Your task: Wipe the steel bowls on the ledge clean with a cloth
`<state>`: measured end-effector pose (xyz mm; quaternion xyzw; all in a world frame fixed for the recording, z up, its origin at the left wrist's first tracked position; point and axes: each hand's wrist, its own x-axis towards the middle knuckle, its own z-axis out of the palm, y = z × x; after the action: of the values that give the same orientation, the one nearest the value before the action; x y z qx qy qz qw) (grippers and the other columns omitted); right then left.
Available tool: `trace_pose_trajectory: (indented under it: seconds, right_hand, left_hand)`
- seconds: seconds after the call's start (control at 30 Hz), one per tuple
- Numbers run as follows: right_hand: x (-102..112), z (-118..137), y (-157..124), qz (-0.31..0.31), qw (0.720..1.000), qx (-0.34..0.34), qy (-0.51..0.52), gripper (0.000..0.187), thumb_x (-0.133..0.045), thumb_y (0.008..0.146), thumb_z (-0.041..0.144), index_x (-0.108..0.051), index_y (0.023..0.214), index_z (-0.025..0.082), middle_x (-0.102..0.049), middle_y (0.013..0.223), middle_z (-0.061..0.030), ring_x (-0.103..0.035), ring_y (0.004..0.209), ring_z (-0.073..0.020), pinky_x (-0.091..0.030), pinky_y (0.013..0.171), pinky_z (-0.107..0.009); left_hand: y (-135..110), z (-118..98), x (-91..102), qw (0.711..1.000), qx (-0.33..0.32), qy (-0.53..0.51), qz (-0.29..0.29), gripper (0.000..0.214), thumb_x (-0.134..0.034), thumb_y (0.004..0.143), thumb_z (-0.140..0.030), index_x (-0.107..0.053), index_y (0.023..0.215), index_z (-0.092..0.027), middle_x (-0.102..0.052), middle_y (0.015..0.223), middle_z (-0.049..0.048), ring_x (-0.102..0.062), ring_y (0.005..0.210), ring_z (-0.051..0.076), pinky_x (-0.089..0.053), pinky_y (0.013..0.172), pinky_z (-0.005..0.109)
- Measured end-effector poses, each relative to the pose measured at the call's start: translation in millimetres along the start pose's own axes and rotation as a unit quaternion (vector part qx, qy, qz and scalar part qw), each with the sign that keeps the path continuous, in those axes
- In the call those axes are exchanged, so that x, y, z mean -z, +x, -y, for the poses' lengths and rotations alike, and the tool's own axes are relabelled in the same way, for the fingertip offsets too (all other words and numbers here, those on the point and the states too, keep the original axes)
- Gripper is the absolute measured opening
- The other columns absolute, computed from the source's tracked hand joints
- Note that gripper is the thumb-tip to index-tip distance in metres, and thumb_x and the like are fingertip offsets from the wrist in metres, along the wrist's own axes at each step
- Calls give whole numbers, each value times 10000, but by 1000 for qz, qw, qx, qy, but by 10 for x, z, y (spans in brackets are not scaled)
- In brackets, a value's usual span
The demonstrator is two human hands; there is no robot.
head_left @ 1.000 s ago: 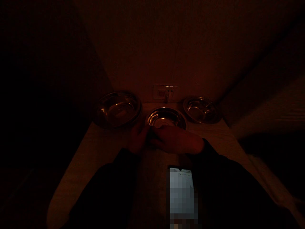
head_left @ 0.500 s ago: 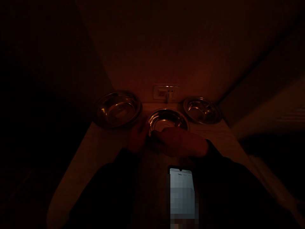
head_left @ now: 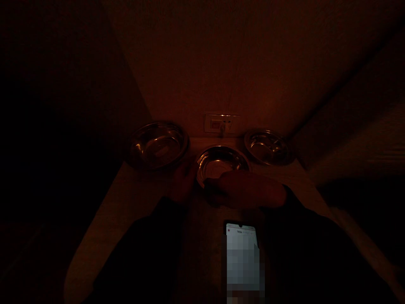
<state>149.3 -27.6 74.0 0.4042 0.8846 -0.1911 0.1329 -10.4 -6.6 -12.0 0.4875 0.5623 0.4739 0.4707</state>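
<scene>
The scene is very dark. Three steel bowls stand in a row near the wall: a left bowl (head_left: 157, 145), a middle bowl (head_left: 218, 162) and a right bowl (head_left: 266, 146). My left hand (head_left: 182, 182) sits at the middle bowl's left rim. My right hand (head_left: 245, 190) lies across that bowl's near edge, fingers pointing left. The two hands are slightly apart. The light is too dim to show whether the fingers grip anything.
A narrow pale counter (head_left: 126, 202) runs up to the wall, where a socket plate (head_left: 220, 123) sits above the middle bowl. A lit phone (head_left: 243, 257) lies close to me between my dark sleeves. Darkness fills both sides.
My right hand has slid to the right, away from my left hand, uncovering more of the middle bowl. My left hand has barely moved.
</scene>
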Motion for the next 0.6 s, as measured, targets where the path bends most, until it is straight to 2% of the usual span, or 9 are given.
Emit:
trace_pose_trajectory:
  seconds: [0.17, 0.33, 0.5, 0.6]
  right_hand:
    - [-59, -109, 53, -30, 999, 2, 28, 343, -437, 898, 400, -640, 1071, 184, -699, 943, -95, -652, 750, -203, -415, 598, -274]
    - [-87, -196, 63, -44, 998, -3, 54, 352, -443, 900, 413, -638, 1082, 182, -699, 979, -104, -655, 798, -217, -424, 638, -283]
    - [-120, -94, 132, -91, 996, -13, 20, 413, -358, 940, 421, -578, 1146, 138, -690, 992, -140, -657, 823, -230, -423, 655, -294]
    - [-116, -44, 151, -88, 996, -9, 18, 389, -350, 947, 394, -572, 1142, 141, -686, 1014, -141, -655, 850, -227, -427, 676, -292]
  left_hand:
    - [-43, -21, -10, 999, -23, 9, 40, 441, -551, 816, -323, -596, 1223, -156, -627, 1269, 87, -537, 1215, 243, -404, 1036, 371]
    - [-80, -11, -23, 999, 29, -13, 41, 578, -604, 766, -297, -507, 1313, -138, -720, 1036, 98, -621, 1078, 281, -505, 904, 400]
    - [-66, 6, -34, 999, -12, -10, 46, 514, -592, 769, -294, -555, 1261, -150, -680, 1161, 98, -575, 1157, 254, -454, 980, 383]
    - [-67, -4, -36, 999, -12, -20, 47, 485, -569, 773, -282, -574, 1242, -157, -691, 1146, 72, -597, 1122, 236, -467, 959, 358]
